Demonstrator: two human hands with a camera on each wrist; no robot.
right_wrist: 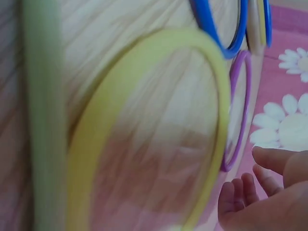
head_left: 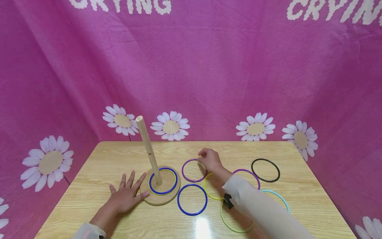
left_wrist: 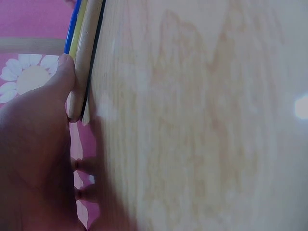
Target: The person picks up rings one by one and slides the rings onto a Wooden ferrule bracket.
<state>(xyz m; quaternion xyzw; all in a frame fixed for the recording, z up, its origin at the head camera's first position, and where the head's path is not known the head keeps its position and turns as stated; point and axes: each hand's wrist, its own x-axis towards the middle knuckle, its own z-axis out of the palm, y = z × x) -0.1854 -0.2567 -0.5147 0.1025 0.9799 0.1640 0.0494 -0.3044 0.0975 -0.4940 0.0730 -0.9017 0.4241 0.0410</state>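
My left hand rests with fingers spread at the left of a round wooden base, its thumb on the base's edge. From this base rises a wooden peg, tilted leftward in the head view. Around the peg's foot lie a blue ring and a yellow-green ring, mostly hidden beneath. Over the far right rim of a purple ring is my right hand, fingers loosely bent. In the right wrist view, its thumb and fingers stand apart with nothing between them.
Flat on the table lie a blue ring, a yellow ring, a second purple ring, a black ring, a light blue ring and a yellow-green ring. My right sleeve covers parts of several. A pink curtain hangs behind.
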